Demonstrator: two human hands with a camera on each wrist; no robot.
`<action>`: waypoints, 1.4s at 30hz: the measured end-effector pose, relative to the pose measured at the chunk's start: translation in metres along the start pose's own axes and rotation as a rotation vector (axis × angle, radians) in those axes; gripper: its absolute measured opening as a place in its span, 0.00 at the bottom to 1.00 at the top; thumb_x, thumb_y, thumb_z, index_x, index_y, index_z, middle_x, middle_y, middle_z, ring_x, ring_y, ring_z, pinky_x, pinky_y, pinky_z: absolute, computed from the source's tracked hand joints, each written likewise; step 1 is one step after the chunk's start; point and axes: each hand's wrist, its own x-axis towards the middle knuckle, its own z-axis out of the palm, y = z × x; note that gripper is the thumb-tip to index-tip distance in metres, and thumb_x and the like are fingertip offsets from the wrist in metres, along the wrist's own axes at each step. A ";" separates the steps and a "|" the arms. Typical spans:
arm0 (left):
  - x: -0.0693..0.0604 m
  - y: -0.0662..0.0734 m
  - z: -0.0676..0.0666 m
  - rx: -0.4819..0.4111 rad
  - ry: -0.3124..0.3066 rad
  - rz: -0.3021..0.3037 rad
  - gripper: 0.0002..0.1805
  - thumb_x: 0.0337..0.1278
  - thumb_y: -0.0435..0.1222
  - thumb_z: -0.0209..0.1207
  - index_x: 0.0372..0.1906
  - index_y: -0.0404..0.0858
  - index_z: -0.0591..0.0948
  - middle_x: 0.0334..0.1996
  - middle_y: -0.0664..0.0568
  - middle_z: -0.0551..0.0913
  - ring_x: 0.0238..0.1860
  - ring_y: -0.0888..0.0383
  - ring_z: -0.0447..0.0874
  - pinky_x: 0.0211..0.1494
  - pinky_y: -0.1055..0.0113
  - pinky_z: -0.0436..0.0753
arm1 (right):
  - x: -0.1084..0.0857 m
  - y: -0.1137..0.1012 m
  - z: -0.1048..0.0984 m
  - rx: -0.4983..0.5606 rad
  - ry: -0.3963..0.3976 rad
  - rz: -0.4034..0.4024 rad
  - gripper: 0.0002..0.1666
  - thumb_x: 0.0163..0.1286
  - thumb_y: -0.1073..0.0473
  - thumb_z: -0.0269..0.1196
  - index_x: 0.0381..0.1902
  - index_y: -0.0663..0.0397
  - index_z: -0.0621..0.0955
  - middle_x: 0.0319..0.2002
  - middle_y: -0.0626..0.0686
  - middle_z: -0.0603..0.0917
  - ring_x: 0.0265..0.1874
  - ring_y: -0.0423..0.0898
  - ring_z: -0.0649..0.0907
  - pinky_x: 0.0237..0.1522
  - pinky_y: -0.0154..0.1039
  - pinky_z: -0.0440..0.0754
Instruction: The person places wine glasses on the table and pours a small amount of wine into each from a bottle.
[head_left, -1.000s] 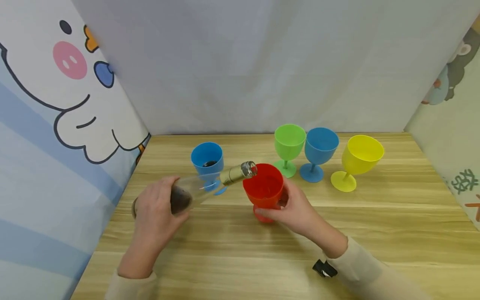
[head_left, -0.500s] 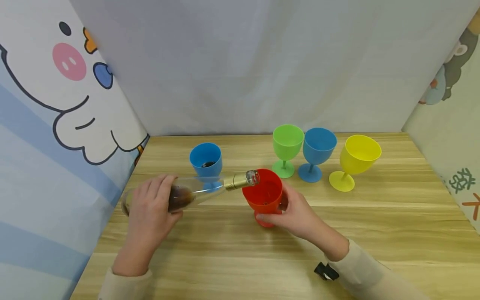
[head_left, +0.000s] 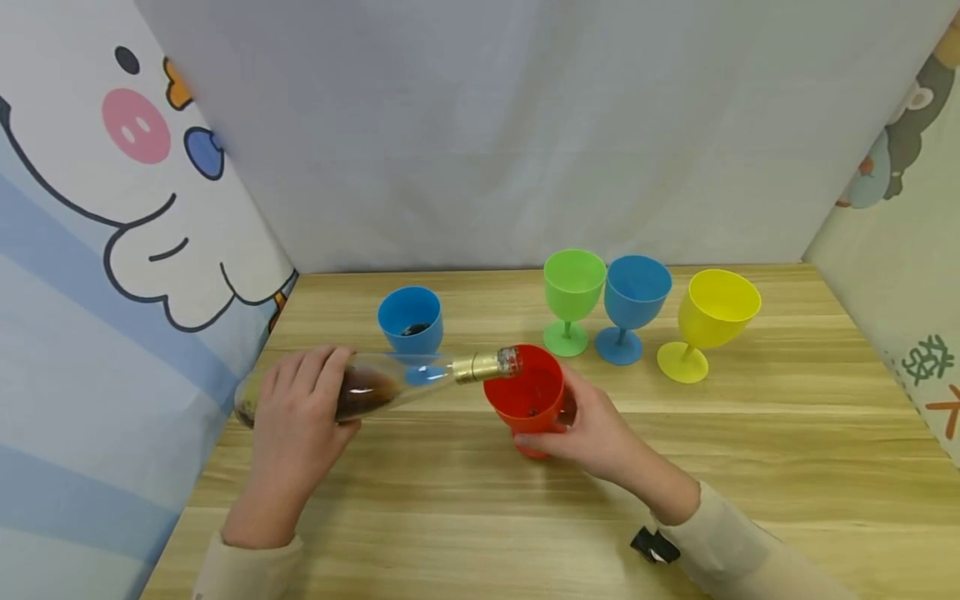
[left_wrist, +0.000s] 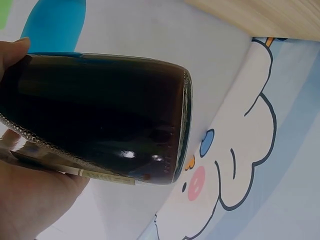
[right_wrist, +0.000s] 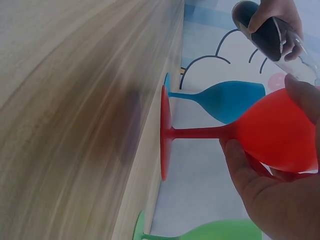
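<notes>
A clear glass bottle with a gold-coloured neck wrap (head_left: 375,387), partly filled with dark liquid, lies nearly level above the desk, its mouth over the rim of a red plastic stemmed goblet (head_left: 527,398). The left hand (head_left: 300,408) has its grip wrapped round the bottle's body. The right hand (head_left: 592,425) has its grip round the goblet's bowl from the right; in the right wrist view the goblet's foot stands apart from the desk. A small dark spot shows inside the bowl.

Behind the bottle stands a blue plastic goblet holding dark liquid (head_left: 415,337). Farther right stand a green goblet (head_left: 573,287), a second blue goblet (head_left: 636,296) and a yellow goblet (head_left: 716,312). A small black object (head_left: 654,545) sits beside the right beige cuff (head_left: 705,525).

The desk (head_left: 450,525) has a light wood-grain top. Plain grey cloth (head_left: 525,133) hangs behind it; cartoon-printed panels flank it, the left one (head_left: 67,350) blue and white.

Counted: one bottle, five goblets: two blue, one red, one green, one yellow.
</notes>
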 end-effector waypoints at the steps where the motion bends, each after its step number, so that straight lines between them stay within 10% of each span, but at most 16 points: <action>1: 0.000 0.000 0.000 0.004 -0.001 0.004 0.50 0.12 0.26 0.84 0.58 0.32 0.76 0.50 0.37 0.79 0.49 0.35 0.75 0.53 0.39 0.73 | 0.000 0.000 0.000 0.000 -0.002 -0.001 0.48 0.52 0.66 0.81 0.68 0.41 0.73 0.58 0.45 0.81 0.54 0.47 0.82 0.54 0.46 0.82; 42: 0.016 -0.001 -0.009 0.072 0.047 0.106 0.41 0.26 0.22 0.79 0.57 0.35 0.79 0.49 0.38 0.80 0.50 0.34 0.76 0.59 0.37 0.70 | -0.006 0.006 0.001 0.068 -0.030 0.038 0.47 0.53 0.66 0.80 0.69 0.41 0.72 0.60 0.45 0.80 0.54 0.49 0.82 0.53 0.48 0.82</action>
